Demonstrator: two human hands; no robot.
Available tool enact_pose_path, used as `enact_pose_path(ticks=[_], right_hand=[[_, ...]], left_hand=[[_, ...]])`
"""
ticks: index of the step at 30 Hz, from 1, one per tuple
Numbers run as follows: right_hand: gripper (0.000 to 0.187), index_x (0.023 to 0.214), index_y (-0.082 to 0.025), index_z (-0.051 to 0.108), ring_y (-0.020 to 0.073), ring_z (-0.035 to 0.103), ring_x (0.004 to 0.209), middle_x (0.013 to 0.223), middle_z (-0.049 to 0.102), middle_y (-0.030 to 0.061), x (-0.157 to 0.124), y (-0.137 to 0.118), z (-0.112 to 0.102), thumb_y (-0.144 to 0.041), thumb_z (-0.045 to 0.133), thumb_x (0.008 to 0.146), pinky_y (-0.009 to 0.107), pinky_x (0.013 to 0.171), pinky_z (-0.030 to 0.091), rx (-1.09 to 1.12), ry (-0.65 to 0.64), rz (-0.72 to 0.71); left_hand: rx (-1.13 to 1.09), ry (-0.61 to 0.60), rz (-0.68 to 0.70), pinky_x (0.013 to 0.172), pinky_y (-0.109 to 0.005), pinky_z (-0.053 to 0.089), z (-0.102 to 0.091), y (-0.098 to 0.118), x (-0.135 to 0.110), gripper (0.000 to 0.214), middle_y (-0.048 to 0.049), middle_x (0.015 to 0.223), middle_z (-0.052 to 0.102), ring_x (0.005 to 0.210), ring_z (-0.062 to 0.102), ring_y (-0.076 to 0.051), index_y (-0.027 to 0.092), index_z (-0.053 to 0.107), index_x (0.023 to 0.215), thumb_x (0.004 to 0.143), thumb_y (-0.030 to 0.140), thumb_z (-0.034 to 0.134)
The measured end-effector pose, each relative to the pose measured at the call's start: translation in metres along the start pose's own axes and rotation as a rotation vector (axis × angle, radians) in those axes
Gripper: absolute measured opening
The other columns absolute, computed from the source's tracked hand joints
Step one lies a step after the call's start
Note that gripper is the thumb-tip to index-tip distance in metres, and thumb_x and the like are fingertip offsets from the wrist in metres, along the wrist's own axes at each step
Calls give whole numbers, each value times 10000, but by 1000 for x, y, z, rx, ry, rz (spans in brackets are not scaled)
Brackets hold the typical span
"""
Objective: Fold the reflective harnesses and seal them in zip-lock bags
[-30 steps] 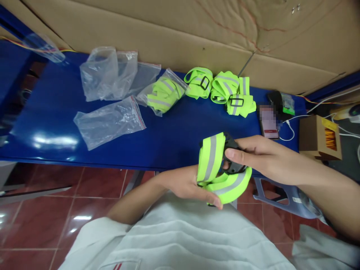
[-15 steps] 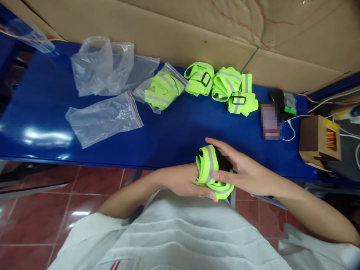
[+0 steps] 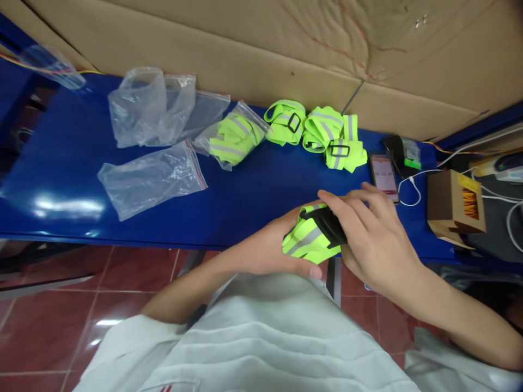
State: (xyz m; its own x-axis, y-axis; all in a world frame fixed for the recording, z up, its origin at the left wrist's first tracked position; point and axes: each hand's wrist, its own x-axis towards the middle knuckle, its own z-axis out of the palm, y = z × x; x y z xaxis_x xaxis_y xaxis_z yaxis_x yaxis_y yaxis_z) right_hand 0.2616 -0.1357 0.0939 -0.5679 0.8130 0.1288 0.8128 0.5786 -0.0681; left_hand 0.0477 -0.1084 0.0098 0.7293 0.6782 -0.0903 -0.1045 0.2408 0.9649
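Both my hands hold a folded neon-yellow reflective band with a grey stripe and a black buckle, just off the front edge of the blue table. My left hand cups it from below and the left, fingers curled around it. My right hand presses on it from the right, fingers laid over the black buckle. Further back on the table lie two loose folded bands and one band inside a clear bag.
Several empty clear zip bags lie on the table's left half. A phone with a white cable, a black device and a small brown cardboard box sit at the right. Cardboard sheets stand behind the table. Red floor tiles show below.
The band has been folded from an open loop into a compact bundle. My right hand moved from pinching the buckle to pressing over the bundle's right side.
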Motion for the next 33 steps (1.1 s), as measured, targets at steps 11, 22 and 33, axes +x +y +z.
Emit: enact_pose_path(ticks=[11,22,33], right_hand=[[779,1573,-103,313,392,562,1087,1245,560,218,4,4,10,-291,629,886,531,901,509,22,4,116],[862,1642,-196,264,363,517,1256,1445,477,197,5,4,-1,-255,683,892,552,1036,484,251,-56,117],[633,1389,-231,623,238,739,1037,1235,744,91,-14,31,34,-578,766,878,330,854,625,1195,27,281]], left_hand=[[61,123,1,1021,-324,491,4,17,2,622,-75,1275,709,1172,634,-273,187,672,1334,799,435,869],[-38,8,-86,755,-241,506,-16,12,6,430,-31,903,720,808,646,-158,124,748,1025,747,410,908],[-218,72,-45,762,-314,616,-16,28,-7,357,-112,899,799,837,765,-254,124,812,982,765,392,907]])
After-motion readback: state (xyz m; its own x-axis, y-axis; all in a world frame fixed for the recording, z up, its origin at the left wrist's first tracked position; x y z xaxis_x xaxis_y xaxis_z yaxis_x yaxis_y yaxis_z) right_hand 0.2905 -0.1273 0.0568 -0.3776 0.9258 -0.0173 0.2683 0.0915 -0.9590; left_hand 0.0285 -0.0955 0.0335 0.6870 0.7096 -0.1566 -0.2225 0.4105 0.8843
